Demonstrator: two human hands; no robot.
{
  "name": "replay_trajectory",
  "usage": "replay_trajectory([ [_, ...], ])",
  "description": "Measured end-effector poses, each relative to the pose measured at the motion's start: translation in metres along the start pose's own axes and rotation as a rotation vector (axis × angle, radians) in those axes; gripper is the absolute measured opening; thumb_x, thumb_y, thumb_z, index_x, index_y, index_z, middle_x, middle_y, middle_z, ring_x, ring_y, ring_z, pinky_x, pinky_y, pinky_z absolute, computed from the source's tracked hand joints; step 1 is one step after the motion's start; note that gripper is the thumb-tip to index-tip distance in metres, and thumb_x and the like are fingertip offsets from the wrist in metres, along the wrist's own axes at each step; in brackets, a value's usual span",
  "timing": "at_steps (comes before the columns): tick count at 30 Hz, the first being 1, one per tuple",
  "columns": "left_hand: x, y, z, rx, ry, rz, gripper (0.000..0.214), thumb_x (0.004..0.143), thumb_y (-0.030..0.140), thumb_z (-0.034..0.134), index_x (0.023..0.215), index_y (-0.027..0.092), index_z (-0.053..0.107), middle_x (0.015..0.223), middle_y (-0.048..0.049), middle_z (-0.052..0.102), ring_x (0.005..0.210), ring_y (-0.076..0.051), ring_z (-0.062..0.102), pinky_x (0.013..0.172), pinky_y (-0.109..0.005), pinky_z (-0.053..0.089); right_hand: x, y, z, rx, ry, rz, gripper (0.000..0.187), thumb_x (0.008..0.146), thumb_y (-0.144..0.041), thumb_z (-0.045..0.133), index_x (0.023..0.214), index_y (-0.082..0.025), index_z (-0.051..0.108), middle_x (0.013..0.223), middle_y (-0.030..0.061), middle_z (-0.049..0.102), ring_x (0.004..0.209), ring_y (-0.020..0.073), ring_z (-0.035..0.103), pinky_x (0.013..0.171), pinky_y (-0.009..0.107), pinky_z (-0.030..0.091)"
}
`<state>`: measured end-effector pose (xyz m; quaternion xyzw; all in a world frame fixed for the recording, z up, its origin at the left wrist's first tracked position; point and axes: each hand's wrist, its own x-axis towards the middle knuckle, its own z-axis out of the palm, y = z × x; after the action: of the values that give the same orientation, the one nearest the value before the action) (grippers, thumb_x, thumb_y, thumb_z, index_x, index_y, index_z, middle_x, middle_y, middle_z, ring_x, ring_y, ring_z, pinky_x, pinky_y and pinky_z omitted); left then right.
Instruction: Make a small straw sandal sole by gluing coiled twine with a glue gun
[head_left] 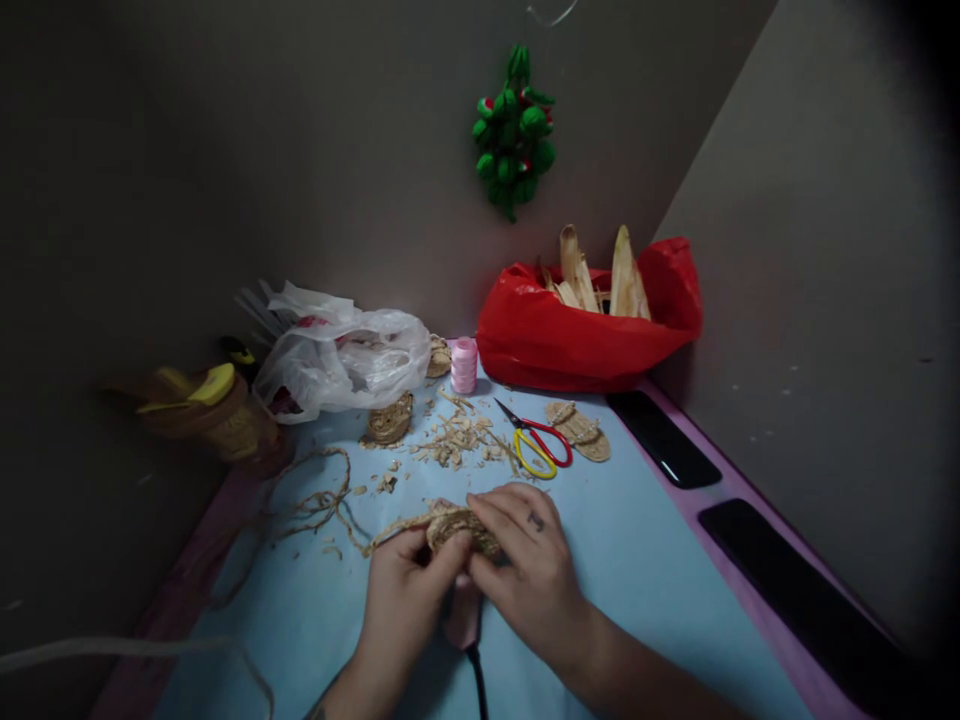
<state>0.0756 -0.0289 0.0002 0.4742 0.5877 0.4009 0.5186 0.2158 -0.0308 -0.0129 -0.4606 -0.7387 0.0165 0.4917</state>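
Between my two hands is a coil of braided straw-coloured cord [444,530]. My left hand [405,595] pinches its left side with the thumb on top, while my right hand [529,560] grips the right side with bent fingers. From the coil a loose length of the braid [330,500] trails left over the blue table cover. Partly hidden under my hands lies a pink tool [463,612] with a black cable; its kind is hard to make out. Beyond the hands are scissors [534,445] with red and yellow handles and small dry husk scraps [457,435].
A red bag [577,345] of dry husks stands at the back right, beside a pink thread spool [464,366]. A white plastic bag [345,350], another coil [390,418] and a small woven sole [579,430] lie nearby. Two black phones [667,440] line the right edge.
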Motion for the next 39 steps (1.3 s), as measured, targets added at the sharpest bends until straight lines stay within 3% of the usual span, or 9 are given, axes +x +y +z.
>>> replay_trajectory([
  [19,-0.004,0.003,0.004,-0.039,-0.021,0.018,0.031,0.069,0.041,0.07,0.059,0.012,0.067,0.057,-0.0052,0.061,0.055,-0.015,0.052,0.054,-0.025,0.044,0.003,-0.001,-0.004,0.053,0.023,-0.031,0.032,0.079,-0.007,0.059,0.108,-0.019,0.062,0.088,0.0043,0.071,0.082,0.0217,0.06,0.082,0.045,0.048],
  [33,-0.001,0.009,0.005,-0.051,0.002,0.026,0.032,0.068,0.042,0.071,0.061,0.012,0.068,0.057,-0.0037,0.061,0.057,-0.015,0.052,0.056,-0.025,0.043,0.002,0.0,-0.002,0.029,-0.006,0.013,0.036,0.078,-0.008,0.058,0.112,-0.02,0.061,0.092,0.0059,0.069,0.089,0.0228,0.059,0.086,0.045,0.049],
  [35,0.002,0.012,0.003,-0.076,0.03,0.009,0.032,0.066,0.043,0.073,0.06,0.012,0.067,0.056,-0.0024,0.059,0.055,-0.014,0.05,0.054,-0.024,0.042,0.002,0.0,-0.002,0.015,-0.037,0.043,0.045,0.078,-0.012,0.06,0.122,-0.02,0.056,0.103,0.0084,0.067,0.098,0.0251,0.058,0.091,0.047,0.048],
  [39,0.012,0.013,-0.008,-0.2,0.155,-0.03,0.042,0.059,0.05,0.077,0.053,0.014,0.059,0.048,0.0033,0.047,0.048,-0.008,0.038,0.047,-0.02,0.032,-0.003,0.004,-0.004,0.062,-0.146,0.155,0.089,0.069,-0.025,0.074,0.145,-0.019,0.029,0.14,0.0174,0.046,0.128,0.0335,0.044,0.1,0.052,0.043],
])
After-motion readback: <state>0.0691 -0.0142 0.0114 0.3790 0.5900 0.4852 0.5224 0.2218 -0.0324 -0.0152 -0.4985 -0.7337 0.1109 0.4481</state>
